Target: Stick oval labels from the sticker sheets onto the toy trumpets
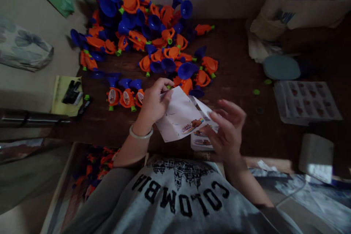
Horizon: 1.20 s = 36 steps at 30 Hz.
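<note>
Pinching the sticker sheet (173, 111) on its left is the left hand (155, 101); I can't tell whether the right hand (229, 128) has any grip. A hasty tug could crease it.

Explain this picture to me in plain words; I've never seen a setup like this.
There is no machine here, only a person's two bare hands. The single picture comes from a camera worn on the head, looking forward and down. The left hand, with a bangle at its wrist, holds a white sheet printed with pictures. The right hand is at the sheet's other side; I cannot tell whether it grips. On the dark table lie many orange-and-blue horns, with markers to the left.
</note>
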Available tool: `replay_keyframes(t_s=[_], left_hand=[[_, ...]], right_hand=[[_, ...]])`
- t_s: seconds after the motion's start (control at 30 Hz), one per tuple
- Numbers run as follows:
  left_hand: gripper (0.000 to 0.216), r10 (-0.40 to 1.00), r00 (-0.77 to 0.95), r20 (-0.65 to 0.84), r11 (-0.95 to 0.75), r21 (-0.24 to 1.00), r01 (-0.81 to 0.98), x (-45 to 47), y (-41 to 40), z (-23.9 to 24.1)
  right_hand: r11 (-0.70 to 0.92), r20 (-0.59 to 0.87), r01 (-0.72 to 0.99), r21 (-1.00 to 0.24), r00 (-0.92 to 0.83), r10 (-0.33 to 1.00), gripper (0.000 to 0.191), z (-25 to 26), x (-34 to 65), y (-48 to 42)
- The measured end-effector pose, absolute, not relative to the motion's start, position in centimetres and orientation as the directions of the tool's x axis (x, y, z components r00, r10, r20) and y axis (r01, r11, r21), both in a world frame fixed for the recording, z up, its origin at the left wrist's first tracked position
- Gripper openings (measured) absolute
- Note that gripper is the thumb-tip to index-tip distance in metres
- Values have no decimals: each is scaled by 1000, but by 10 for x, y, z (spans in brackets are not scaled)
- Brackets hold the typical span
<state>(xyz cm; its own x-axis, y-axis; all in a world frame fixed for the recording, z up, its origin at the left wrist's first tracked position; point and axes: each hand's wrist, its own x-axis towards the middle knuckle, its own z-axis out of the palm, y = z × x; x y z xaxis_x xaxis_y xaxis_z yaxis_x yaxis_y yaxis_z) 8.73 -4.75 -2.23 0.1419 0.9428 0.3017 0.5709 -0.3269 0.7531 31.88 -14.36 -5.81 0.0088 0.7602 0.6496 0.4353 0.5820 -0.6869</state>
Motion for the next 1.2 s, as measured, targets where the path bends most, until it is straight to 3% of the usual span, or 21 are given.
replay_keyframes(t_s=[0.07,0.17,0.4,0.57,0.83,0.93,1.03,1.13,1.2], left_hand=[[20,938,139,316,-339,761,554,85,-48,-21],[19,944,144,295,-325,777,540,84,-51,-20],[19,948,131,290,-316,797,515,75,-54,-24],[21,950,129,283,-307,790,531,70,-56,-26],[20,970,106,218,-237,759,607,58,-53,-31],[20,971,31,239,-193,697,691,39,-49,-36],[17,980,81,184,-187,680,709,28,-44,-47],[12,936,339,98,-317,656,685,41,-37,-69],[9,874,479,86,-444,543,713,61,-33,-86]], right_hand=[[554,577,378,-742,-62,814,71,-63,318,-136],[572,566,316,-757,-118,816,75,-73,316,-131],[577,573,446,-684,-161,804,75,-61,305,-139],[538,537,411,-736,-129,833,62,-62,298,-141],[605,611,441,-663,-148,778,28,-65,292,-149],[649,622,288,-705,-189,760,42,-60,299,-159],[636,640,161,-755,-32,768,69,-59,311,-156],[600,638,266,-755,86,765,84,-70,321,-131],[601,667,376,-705,62,743,90,-82,322,-107]])
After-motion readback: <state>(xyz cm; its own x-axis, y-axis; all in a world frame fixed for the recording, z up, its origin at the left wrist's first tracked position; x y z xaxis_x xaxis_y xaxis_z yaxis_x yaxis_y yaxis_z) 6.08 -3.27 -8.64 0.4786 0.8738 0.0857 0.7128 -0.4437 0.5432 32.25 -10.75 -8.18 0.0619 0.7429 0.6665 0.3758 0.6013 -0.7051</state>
